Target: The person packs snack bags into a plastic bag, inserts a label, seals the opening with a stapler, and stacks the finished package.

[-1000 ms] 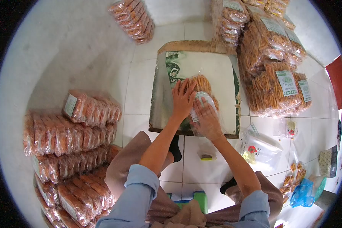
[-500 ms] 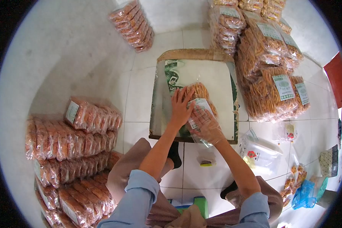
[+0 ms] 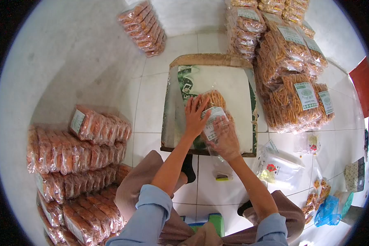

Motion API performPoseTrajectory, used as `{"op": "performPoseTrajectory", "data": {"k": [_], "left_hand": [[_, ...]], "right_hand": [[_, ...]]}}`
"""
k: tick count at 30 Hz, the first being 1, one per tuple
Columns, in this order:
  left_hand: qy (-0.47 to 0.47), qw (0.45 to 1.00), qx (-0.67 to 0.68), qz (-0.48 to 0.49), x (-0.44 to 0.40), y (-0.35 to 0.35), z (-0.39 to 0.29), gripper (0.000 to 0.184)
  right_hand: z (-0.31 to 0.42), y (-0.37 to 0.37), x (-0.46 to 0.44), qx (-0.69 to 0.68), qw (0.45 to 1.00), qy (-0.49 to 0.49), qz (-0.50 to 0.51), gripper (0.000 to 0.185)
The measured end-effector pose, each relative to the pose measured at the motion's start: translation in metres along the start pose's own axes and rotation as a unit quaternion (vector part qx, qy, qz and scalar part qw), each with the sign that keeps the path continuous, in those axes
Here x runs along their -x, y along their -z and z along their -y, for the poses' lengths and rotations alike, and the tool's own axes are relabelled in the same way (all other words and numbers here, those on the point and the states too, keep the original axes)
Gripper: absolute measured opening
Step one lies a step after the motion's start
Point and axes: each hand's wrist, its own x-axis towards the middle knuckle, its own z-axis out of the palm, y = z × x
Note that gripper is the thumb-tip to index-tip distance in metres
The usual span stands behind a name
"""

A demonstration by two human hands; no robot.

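Note:
A clear bag of brown stick snacks point(image 3: 214, 98) lies on a low worn board table point(image 3: 240, 82) between my legs. Inside the bag a white and green label point(image 3: 209, 130) shows over the snacks. My left hand point(image 3: 196, 118) rests on the bag's left side with its fingers spread. My right hand point(image 3: 224, 140) lies flat over the lower right part, at the bag's open end; whether its fingers are inside the plastic or on top is hard to tell.
Stacked snack packs stand at the left point(image 3: 57, 151), upper left point(image 3: 143, 28) and right point(image 3: 295, 98). On the floor at right lie plastic packaging point(image 3: 281, 166), a blue bag point(image 3: 328, 210) and loose snacks point(image 3: 315, 194). A green stool point(image 3: 217, 223) is below me.
The view has tilted, so the table appears lower. My right hand has shifted slightly over the label and the bag's lower end, while my left hand stays on the bag.

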Motion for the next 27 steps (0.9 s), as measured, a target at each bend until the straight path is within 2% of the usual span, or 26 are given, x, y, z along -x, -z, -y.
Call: {"op": "performPoseTrajectory", "data": {"k": [2,6,8,9,11,15,17,20,21,23,27], "left_hand": [[-0.005,1.000,0.004,0.001,-0.001,0.000,0.001,0.045],[0.000,1.000,0.007,-0.001,-0.002,0.000,0.001,0.047],[-0.001,1.000,0.009,-0.005,-0.002,0.000,0.002,0.047],[-0.002,1.000,0.011,-0.006,-0.002,0.000,0.001,0.047],[-0.009,1.000,0.012,-0.009,-0.001,0.001,0.001,0.048],[-0.012,1.000,-0.001,0.012,-0.001,0.009,-0.003,0.051],[-0.014,1.000,0.003,0.010,-0.002,0.009,-0.003,0.052],[-0.011,1.000,0.004,0.013,-0.002,0.009,-0.004,0.054],[-0.005,1.000,0.001,0.017,-0.002,0.009,-0.004,0.054],[-0.002,1.000,-0.002,0.012,-0.002,0.007,-0.004,0.054],[0.011,1.000,0.001,0.014,0.000,0.005,-0.006,0.055]], "right_hand": [[0.000,-0.011,-0.003,-0.014,0.999,0.030,-0.041,0.079],[0.001,-0.003,-0.001,-0.037,0.999,0.030,-0.026,0.078],[0.002,0.006,0.005,-0.002,0.998,0.024,0.050,0.079],[0.002,0.004,0.008,0.000,0.998,0.025,0.050,0.079],[0.003,-0.001,0.013,0.008,1.000,0.026,-0.003,0.078],[0.012,0.000,0.003,0.041,0.999,-0.003,0.012,0.078],[0.011,-0.012,-0.003,0.025,0.999,-0.016,-0.035,0.085],[0.012,-0.012,-0.004,0.019,0.999,-0.018,-0.047,0.085],[0.010,-0.012,-0.003,0.020,0.999,-0.018,-0.047,0.085],[0.006,-0.010,0.004,0.009,1.000,-0.012,0.014,0.085],[0.003,-0.006,0.016,-0.005,1.000,0.015,-0.014,0.079]]}}
